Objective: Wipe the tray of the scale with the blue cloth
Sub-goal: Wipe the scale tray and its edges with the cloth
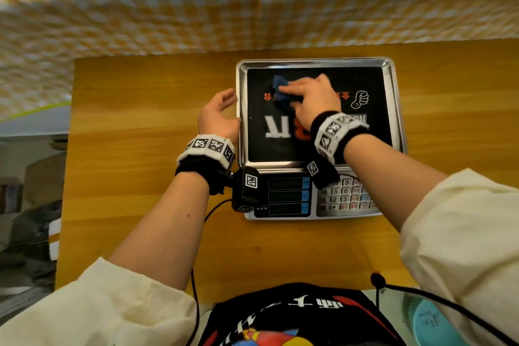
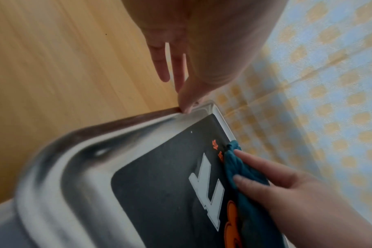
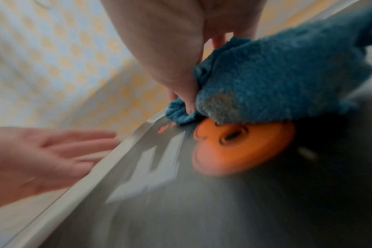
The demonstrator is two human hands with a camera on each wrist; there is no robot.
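The scale's steel tray (image 1: 393,109) lies at the back middle of the table and carries a black printed surface. A bunched blue cloth (image 1: 281,93) sits on its far-left part, under my right hand (image 1: 297,93). In the right wrist view the thumb (image 3: 187,94) and fingers hold the blue cloth (image 3: 276,80) against the tray, just inside its rim (image 3: 108,159). My left hand (image 1: 229,105) stands at the tray's left rim with its fingers straight. Its thumb (image 2: 186,105) touches the rim (image 2: 151,120), and it holds nothing.
The scale's display and keypad (image 1: 345,196) face me below the tray. The wooden table (image 1: 140,121) has bare room left and right of the scale. A yellow checked cloth (image 1: 168,8) hangs behind. A black cable (image 1: 213,208) runs from my left wrist.
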